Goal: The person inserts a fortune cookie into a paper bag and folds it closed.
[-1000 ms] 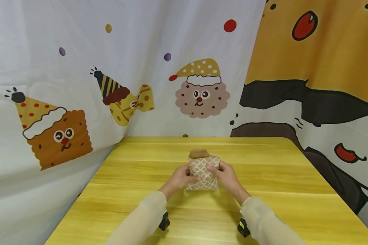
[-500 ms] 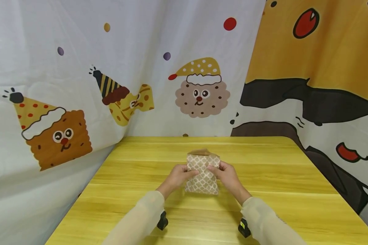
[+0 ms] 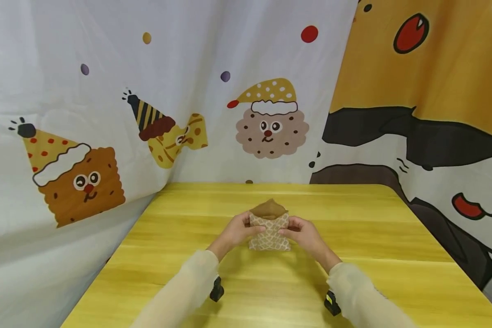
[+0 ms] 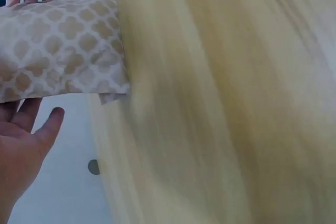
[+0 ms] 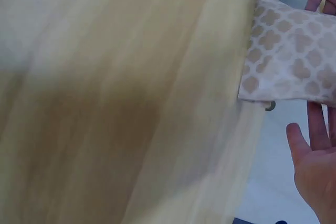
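Observation:
A small brown paper bag (image 3: pixel 269 239) with a white lattice print is held up over the middle of the table. Its mouth gapes at the top, showing the plain brown inside. My left hand (image 3: pixel 239 230) pinches the bag's left side, thumb on the front. On the opposite side, my right hand (image 3: pixel 305 233) grips the edge in the same way. In the left wrist view the printed bag (image 4: pixel 58 45) spans between both hands, its bottom edge pointing right. The right wrist view shows the bag (image 5: pixel 294 56) with fingers behind it.
The yellow wood-grain table (image 3: pixel 180 218) stretches out on all sides of the hands. Behind it hangs a white cloth (image 3: pixel 197 41) printed with cartoon figures. Black wrist cameras (image 3: pixel 217 289) sit under the cream sleeves (image 3: pixel 188 282).
The bag's mouth has spread wider and its top tilts toward me, so more of the inside shows. Its bottom edge has swung up and away. Both hands keep their hold.

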`<act>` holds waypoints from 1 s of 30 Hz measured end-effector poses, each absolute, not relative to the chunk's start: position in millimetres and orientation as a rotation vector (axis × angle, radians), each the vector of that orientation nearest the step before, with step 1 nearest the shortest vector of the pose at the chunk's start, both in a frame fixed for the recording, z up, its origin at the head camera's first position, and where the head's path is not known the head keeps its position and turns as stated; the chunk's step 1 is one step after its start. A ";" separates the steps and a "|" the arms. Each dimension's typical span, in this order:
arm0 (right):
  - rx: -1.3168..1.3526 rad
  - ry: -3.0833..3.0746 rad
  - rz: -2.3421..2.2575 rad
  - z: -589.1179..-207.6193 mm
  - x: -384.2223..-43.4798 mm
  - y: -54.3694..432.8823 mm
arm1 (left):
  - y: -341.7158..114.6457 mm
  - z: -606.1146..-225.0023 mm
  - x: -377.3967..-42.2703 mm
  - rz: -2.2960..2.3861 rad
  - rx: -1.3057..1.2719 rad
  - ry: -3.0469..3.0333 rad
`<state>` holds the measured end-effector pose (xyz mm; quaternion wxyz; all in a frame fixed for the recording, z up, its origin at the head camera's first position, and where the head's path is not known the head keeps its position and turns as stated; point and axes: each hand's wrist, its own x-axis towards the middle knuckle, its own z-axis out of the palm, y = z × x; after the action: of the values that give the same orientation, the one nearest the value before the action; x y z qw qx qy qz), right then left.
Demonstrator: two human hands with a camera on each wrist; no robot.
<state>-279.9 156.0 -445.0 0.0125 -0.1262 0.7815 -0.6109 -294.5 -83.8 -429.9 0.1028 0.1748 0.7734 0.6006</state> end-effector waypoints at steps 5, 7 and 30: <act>-0.481 2.433 -1.917 -445.2 -282.9 154.4 | -82.0 -430.7 -294.5 1.773 0.550 2.321; -0.488 2.440 -1.935 -443.1 -285.7 152.6 | -81.0 -428.4 -295.6 1.780 0.562 2.356; -0.401 2.504 -1.951 -429.6 -286.2 157.8 | -95.8 -426.6 -301.9 1.860 0.522 2.387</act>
<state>-286.2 157.8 -429.6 -0.0290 -0.1252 0.7823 -0.6095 -301.9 -95.8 -426.6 0.0354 0.1699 0.7770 0.6052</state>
